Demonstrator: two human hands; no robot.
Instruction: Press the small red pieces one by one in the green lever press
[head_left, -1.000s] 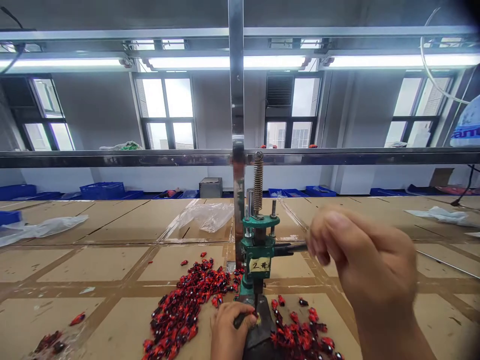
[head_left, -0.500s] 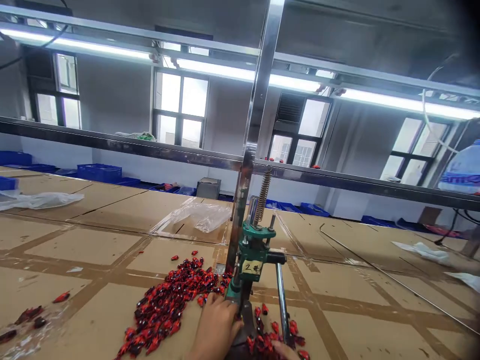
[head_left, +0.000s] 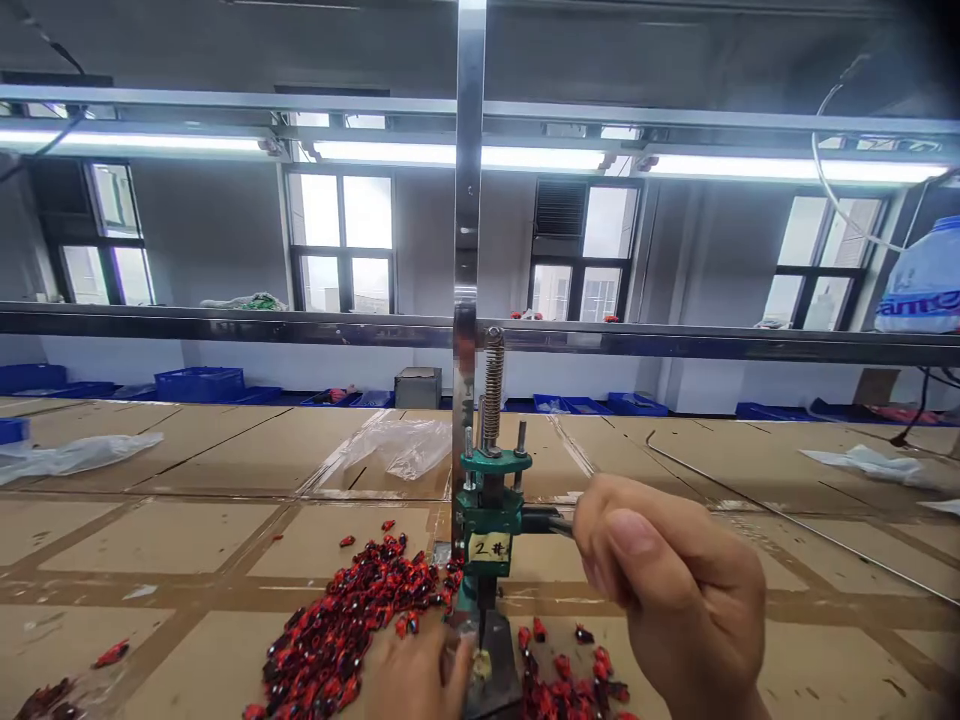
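Observation:
A green hand press (head_left: 489, 490) with a coil spring on top and a "2#" label stands upright at the centre. My right hand (head_left: 667, 580) is raised to its right, closed around the press lever (head_left: 561, 524). At the lower middle, my left hand (head_left: 420, 670) is slightly blurred, its thumb and fingers drawn together beside the punch tip. What lies between those fingertips is hidden. A small pale yellowish spot (head_left: 481, 664) shows under the punch on the press base. Left of the press lies a heap of small red and black parts (head_left: 352, 620), with more red parts (head_left: 570, 690) on its right.
Cardboard sheets with tape cover the table (head_left: 202, 540). A metal post (head_left: 469, 200) rises behind the press, crossed by a horizontal rail (head_left: 315, 328). A thin bent rod (head_left: 780, 512) lies at right, a clear plastic bag (head_left: 412, 448) behind. Blue bins (head_left: 199, 384) line the far side.
My right hand has risen from the red parts at lower right to the lever, which hung down before. My left hand has moved slightly down and left. The view has levelled.

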